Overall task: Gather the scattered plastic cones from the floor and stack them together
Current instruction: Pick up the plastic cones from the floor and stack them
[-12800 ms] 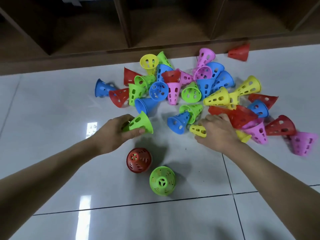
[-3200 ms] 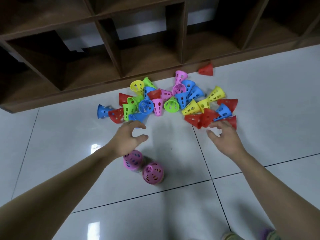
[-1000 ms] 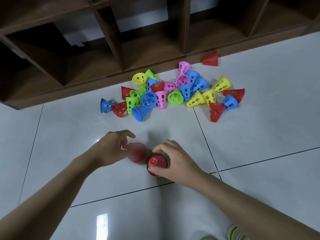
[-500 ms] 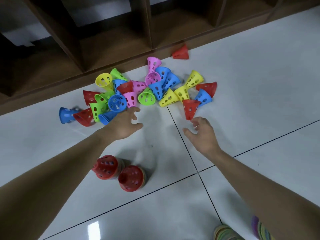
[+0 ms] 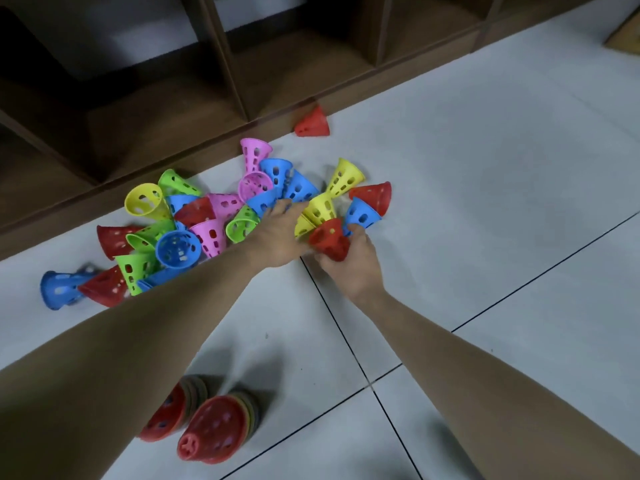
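Note:
Several perforated plastic cones in red, blue, green, yellow and pink lie scattered in a pile [image 5: 207, 216] on the white tiled floor in front of the wooden shelf. My right hand [image 5: 349, 268] grips a red cone [image 5: 327, 239] at the pile's right end. My left hand [image 5: 277, 237] reaches into the pile beside a yellow cone [image 5: 320, 207]; its fingertips touch a blue cone [image 5: 266, 202], and whether it holds one cannot be told. Two stacks of cones topped in red [image 5: 211, 431] [image 5: 166, 414] stand near me. A lone red cone [image 5: 311, 123] lies against the shelf base.
A dark wooden shelf unit [image 5: 242, 74] with open low compartments runs along the back. White floor tiles [image 5: 485, 220] spread to the right of the pile. A brown object's corner [image 5: 627, 39] shows at the far right.
Both hands have moved forward from the bare floor into the pile. My right hand has taken hold of the red cone that lay in front of it. The view has shifted closer.

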Demonstrator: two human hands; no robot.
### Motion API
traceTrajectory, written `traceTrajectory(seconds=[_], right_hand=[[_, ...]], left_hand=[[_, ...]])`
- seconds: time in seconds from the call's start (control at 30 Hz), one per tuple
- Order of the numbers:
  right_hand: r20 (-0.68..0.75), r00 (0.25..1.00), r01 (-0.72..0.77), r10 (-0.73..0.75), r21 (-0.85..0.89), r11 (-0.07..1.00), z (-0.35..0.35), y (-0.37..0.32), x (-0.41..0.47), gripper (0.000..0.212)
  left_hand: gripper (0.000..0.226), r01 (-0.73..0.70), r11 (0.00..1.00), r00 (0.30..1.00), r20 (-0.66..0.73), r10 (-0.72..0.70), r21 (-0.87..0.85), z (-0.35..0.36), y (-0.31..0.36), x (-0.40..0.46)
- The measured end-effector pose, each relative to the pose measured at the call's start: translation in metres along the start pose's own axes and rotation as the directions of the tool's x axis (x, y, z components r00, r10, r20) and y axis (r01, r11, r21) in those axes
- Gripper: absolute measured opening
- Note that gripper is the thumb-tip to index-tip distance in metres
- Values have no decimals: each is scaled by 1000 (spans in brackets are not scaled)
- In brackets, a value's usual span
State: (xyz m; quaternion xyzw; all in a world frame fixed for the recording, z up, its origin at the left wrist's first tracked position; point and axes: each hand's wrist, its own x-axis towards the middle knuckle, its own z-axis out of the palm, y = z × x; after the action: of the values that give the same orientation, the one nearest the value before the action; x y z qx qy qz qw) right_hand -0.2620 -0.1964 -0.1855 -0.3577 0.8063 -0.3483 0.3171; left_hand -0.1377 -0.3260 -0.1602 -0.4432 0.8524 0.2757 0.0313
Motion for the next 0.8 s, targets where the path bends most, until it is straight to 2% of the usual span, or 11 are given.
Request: traceTrajectory(seconds=[0.13,0.2,0.37,0.47,0.6,0.67,0.8], right_hand=[[65,998,33,-26,-118,992,0,0,7,61],[91,996,37,-26,-114,993,-2,6,7,61],[132,991,9,-14,41,999,-16,26,0,56],[106,994,-27,11,153,988,-28,33,-4,47],[58,998,-25,10,272,962,-35,27,-10,31],[82,997,-34,7,326,945,-35,18,-20,29],[199,979,-35,-41,366,930,-25,-11,-53,30]], left_hand=[[81,40,999,999,29,-39,-23,14,-11,7],[76,62,996,997,57,-59,-59,23,-16,-3],[68,86,970,996,37,-80,-227,38,-23,-31],[66,110,970,994,32,-106,-219,42,-23,-48],[76,204,958,978,80,-192,-203,39,-28,-90],[77,259,926,966,81,-246,-276,34,-32,-121],[86,253,911,963,-3,-269,-325,2,-41,-185]])
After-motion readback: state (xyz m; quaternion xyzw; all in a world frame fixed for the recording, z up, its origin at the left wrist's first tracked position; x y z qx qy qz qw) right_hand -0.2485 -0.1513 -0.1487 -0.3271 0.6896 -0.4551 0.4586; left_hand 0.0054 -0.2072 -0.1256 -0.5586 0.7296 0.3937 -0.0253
